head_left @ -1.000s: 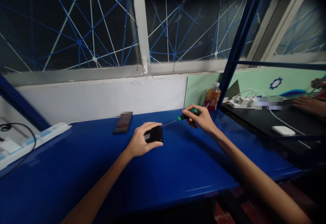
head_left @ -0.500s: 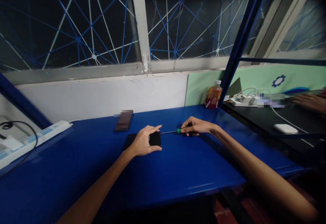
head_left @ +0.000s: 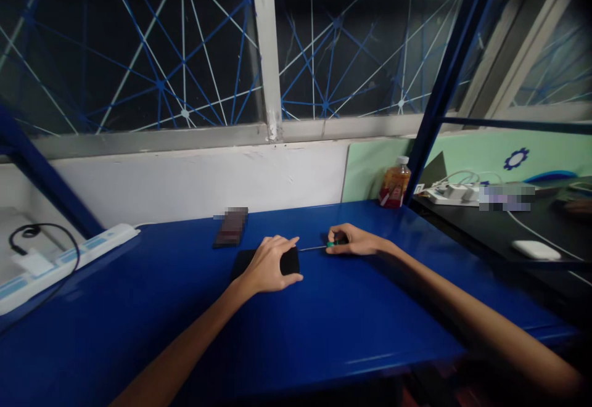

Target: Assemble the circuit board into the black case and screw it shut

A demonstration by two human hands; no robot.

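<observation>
On the blue table (head_left: 351, 308) lies a flat black object (head_left: 290, 262). My left hand (head_left: 272, 265) rests over it, gripping it across its sides with thumb and fingers spread around its right end. To the right, my right hand (head_left: 349, 240) pinches the green handle of a screwdriver (head_left: 330, 245). Its thin metal shaft points left, and the tip is at or close to the right edge of the black object; contact cannot be made out.
A dark phone-like slab (head_left: 231, 228) lies behind my left hand. White power strips (head_left: 99, 242) sit at the left and far right. A drink bottle (head_left: 394, 184) stands by the blue post. A white case (head_left: 536, 250) rests on the black neighbouring table (head_left: 485, 228).
The camera view has shifted, so everything sits slightly lower and further right. My right fingers have changed their hold on the green handle. At the far right, another person's hand has moved mostly out of sight.
</observation>
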